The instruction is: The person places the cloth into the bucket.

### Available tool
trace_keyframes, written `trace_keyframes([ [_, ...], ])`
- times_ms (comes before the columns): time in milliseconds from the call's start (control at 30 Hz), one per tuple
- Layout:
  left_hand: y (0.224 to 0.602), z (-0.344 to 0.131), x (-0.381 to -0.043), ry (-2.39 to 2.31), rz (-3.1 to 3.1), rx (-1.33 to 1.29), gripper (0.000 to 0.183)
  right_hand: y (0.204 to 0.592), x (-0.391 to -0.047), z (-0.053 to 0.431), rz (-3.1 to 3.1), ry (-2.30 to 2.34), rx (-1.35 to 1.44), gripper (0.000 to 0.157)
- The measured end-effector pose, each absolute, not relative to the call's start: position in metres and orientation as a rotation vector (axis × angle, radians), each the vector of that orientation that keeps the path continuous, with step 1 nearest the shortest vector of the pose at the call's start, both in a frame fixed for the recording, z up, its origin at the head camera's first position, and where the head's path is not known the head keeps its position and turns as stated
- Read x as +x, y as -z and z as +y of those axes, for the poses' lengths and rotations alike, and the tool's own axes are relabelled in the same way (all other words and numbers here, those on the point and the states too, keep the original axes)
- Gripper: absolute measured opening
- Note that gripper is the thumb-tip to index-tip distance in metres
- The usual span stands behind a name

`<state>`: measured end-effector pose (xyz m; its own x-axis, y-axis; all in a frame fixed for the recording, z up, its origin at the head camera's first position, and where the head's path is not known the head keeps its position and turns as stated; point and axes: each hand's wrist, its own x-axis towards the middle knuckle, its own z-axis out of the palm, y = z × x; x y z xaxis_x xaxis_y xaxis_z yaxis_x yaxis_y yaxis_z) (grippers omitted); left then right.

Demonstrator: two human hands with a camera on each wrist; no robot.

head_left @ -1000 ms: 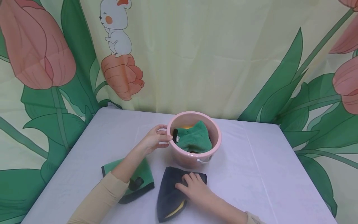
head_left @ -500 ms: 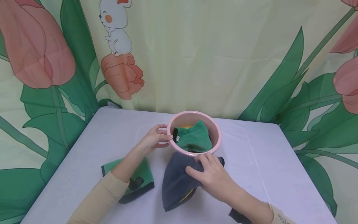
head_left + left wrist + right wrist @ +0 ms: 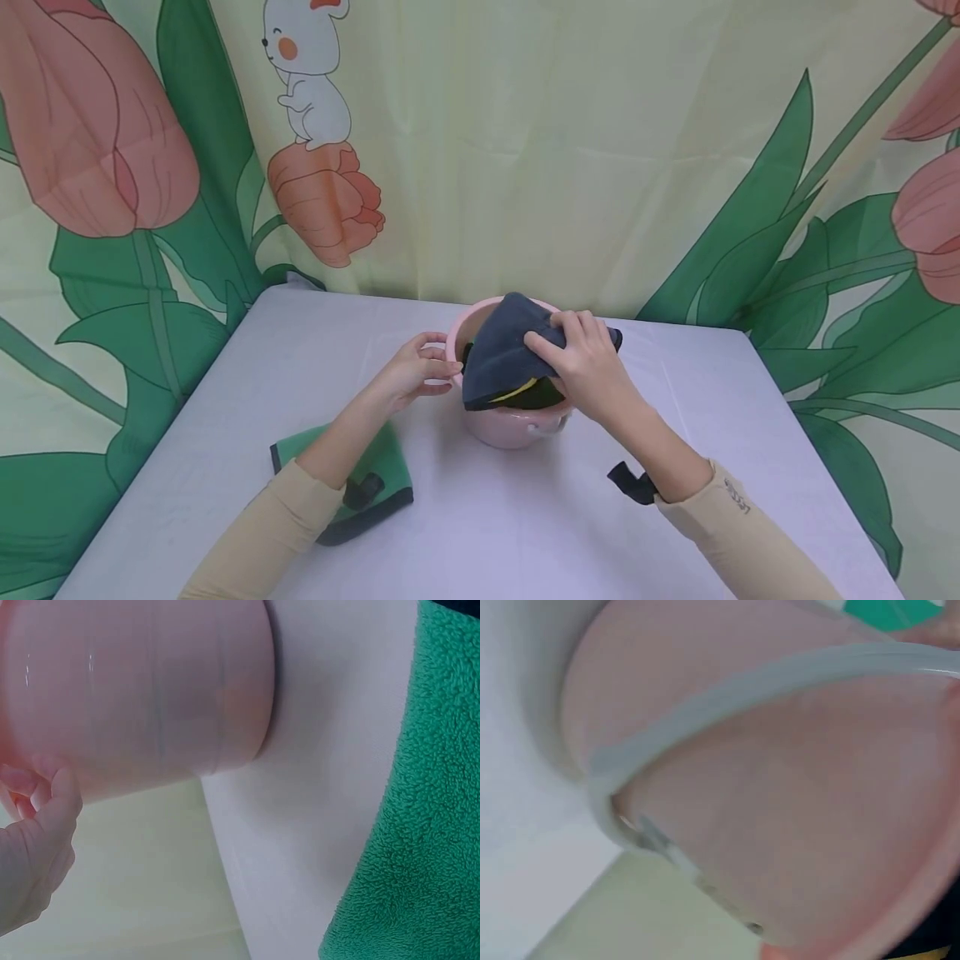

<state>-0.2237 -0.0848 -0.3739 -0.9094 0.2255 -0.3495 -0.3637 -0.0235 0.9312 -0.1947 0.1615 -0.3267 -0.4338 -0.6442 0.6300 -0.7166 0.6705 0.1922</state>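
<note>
A pink bucket (image 3: 506, 431) stands toward the back of the table. My left hand (image 3: 414, 373) pinches its left rim; the left wrist view shows those fingers (image 3: 56, 799) against the bucket wall. Over the bucket's mouth, my right hand (image 3: 592, 367) grips a folded navy cloth (image 3: 506, 346) by its right part. A yellow strip shows along the cloth's lower edge, and it covers most of the opening. The green cloth inside the bucket is nearly all hidden. Seen from the right wrist, the bucket's pale carrying handle (image 3: 780, 679) hangs across its side.
A green towel with dark edging (image 3: 390, 471) lies on the table beneath my left forearm, its looped pile (image 3: 420, 825) close in the left wrist view. A black strap (image 3: 632, 483) hangs at my right wrist. A printed curtain (image 3: 525, 167) rises behind the white-covered table (image 3: 480, 533).
My right hand has lifted the navy cloth from the table in front and carried it away from me, up over the bucket. My left hand has stayed at the rim.
</note>
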Motion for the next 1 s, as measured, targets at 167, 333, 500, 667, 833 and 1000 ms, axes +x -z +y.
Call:
trace_keyframes([
  [167,0.372,-0.084,-0.223,-1.99,1.855,-0.14,0.056,0.343,-0.218,0.16,-2.268,-0.062,1.024,0.047],
  [333,0.371,-0.082,-0.223,-2.002,1.84,-0.141,0.054,0.353,-0.231,0.156,-2.384,0.006,1.03,0.039],
  [500,0.37,-0.082,-0.223,-1.971,1.874,-0.167,0.058,0.357,-0.238,0.15,-2.547,0.077,1.076,0.041],
  [667,0.37,-0.083,-0.223,-1.964,1.882,-0.17,0.059,0.36,-0.242,0.145,-2.605,0.151,1.182,0.041],
  [833,0.372,-0.083,-0.223,-1.963,1.886,-0.172,0.06,0.362,-0.245,0.142,-2.734,0.192,1.273,0.04],
  [1000,0.373,-0.083,-0.223,-1.961,1.895,-0.168,0.059,0.363,-0.247,0.14,-2.891,0.192,1.348,0.043],
])
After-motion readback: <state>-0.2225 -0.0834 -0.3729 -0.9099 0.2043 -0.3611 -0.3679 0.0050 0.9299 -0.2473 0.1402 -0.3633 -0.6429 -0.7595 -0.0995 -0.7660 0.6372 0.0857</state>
